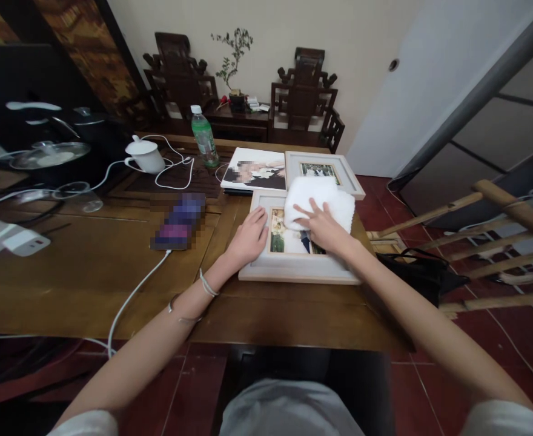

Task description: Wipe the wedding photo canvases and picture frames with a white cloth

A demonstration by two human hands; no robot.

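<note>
A pale picture frame (pixel 300 266) with a photo in it lies flat near the table's right end. My left hand (pixel 249 236) rests on its left border, fingers stretched out and lying flat. A folded white cloth (pixel 340 206) covers the frame's upper right part. On the cloth my right hand (pixel 323 229) lies with its fingers spread, pressing it from above without a visible grip. The cloth hides part of the photo and also overlaps a second framed picture (pixel 356 183) behind. Left of that one is a white-covered album or print (pixel 241 181) showing a blurred photo.
A phone (pixel 180 221) on a white cable lies left of my left hand. Farther back stand a green-labelled bottle (pixel 205 138) and a white lidded cup (pixel 149 158). A clear plastic cup (pixel 82 197) and a dark pot (pixel 62 166) are at left. Wooden rails (pixel 498 236) stand at right.
</note>
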